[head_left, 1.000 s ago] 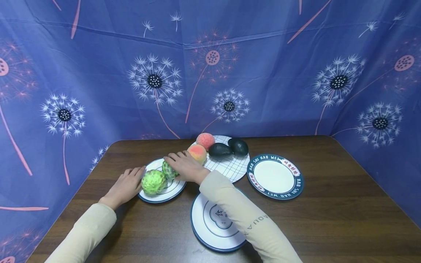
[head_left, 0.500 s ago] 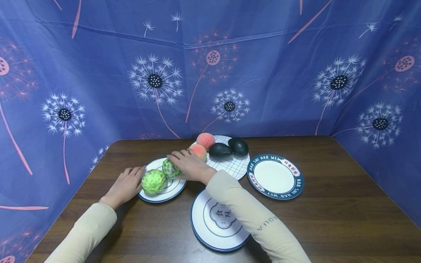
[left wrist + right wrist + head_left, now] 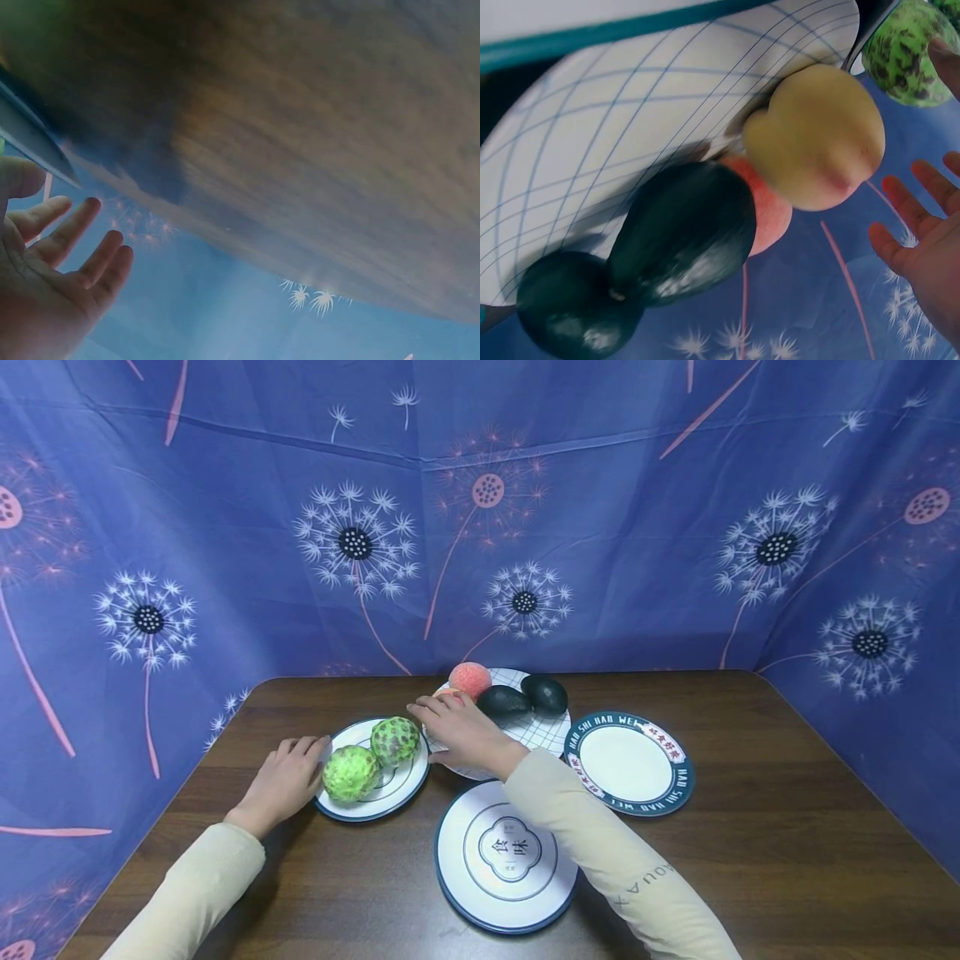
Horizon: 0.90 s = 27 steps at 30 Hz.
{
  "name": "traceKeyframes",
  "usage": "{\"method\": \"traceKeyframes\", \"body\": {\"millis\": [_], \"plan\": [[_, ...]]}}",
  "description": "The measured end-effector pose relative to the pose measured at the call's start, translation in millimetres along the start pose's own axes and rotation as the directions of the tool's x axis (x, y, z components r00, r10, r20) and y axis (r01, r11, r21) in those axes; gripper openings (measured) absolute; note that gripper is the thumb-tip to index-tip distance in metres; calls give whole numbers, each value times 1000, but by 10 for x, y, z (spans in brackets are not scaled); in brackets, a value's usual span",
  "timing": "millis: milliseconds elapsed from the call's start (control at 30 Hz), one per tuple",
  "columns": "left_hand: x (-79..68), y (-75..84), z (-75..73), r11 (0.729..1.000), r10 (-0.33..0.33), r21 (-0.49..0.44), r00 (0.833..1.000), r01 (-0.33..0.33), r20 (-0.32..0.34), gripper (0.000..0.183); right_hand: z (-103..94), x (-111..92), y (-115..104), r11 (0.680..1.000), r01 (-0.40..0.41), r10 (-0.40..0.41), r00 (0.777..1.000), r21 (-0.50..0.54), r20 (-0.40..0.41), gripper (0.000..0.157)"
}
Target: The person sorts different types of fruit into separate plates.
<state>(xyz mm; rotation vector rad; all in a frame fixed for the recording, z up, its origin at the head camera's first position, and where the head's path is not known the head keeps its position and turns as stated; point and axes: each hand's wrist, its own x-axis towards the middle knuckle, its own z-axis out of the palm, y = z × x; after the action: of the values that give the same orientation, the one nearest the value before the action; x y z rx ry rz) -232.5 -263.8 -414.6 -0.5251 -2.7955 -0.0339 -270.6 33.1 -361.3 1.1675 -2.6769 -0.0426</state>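
Two green, knobbly custard apples (image 3: 350,774) lie on a white plate (image 3: 372,811) with a blue rim, at left. My left hand (image 3: 287,781) is at that plate's left rim, fingers loosely extended; the left wrist view shows them spread, the thumb beside the rim. My right hand (image 3: 468,732), fingers extended and holding nothing, is over the left part of a checked plate (image 3: 540,735). On this plate are two peaches (image 3: 821,139) and two dark green avocados (image 3: 686,232). In the head view my right hand partly hides the nearer peach.
A stack of white plates (image 3: 506,893) with blue rims stands at the front middle. To the right lies a white plate (image 3: 626,763) with a lettered green rim. Behind the brown wooden table (image 3: 780,827) hangs a blue dandelion-print cloth (image 3: 630,527).
My right hand has moved right, off the rear custard apple, which now shows whole on the left plate. The left hand keeps its place at the rim.
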Motion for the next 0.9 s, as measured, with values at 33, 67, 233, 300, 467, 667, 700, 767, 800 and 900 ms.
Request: {"method": "traceKeyframes", "body": {"millis": [33, 67, 233, 300, 467, 667, 700, 767, 800, 900], "plan": [[2, 6, -7, 1000, -4, 0, 1000, 4, -10, 42, -1, -17, 25, 1000, -1, 1, 1000, -5, -3, 83], [5, 9, -13, 1000, -7, 1, 1000, 7, -18, 42, -3, -36, 50, 1000, 0, 0, 1000, -10, -12, 83], [17, 46, -82, 1000, -26, 4, 998, 27, -58, 42, -24, -146, 194, 1000, -6, 7, 998, 5, -61, 81], [22, 64, -118, 999, -32, 5, 996, 32, -78, 41, -32, -194, 253, 1000, -19, 20, 997, 17, -72, 80], [41, 102, -181, 1000, -26, -5, 986, 26, -164, 39, -34, -307, 396, 995, -69, 75, 994, 74, -75, 79], [76, 170, -260, 1000, -16, -29, 974, 10, -227, 40, 9, -402, 578, 982, -162, 168, 984, 102, -52, 75], [82, 191, -280, 999, -19, -34, 974, 11, -225, 40, 17, -414, 605, 979, -176, 181, 982, 100, -48, 75], [92, 238, -319, 999, -22, -46, 976, 12, -219, 41, 33, -432, 658, 975, -202, 206, 978, 91, -38, 73], [97, 263, -338, 999, -20, -49, 976, 10, -217, 41, 41, -441, 683, 973, -213, 217, 976, 88, -35, 73], [110, 344, -388, 998, -11, -61, 977, -3, -213, 42, 66, -457, 749, 969, -237, 239, 970, 76, -31, 73]]}}
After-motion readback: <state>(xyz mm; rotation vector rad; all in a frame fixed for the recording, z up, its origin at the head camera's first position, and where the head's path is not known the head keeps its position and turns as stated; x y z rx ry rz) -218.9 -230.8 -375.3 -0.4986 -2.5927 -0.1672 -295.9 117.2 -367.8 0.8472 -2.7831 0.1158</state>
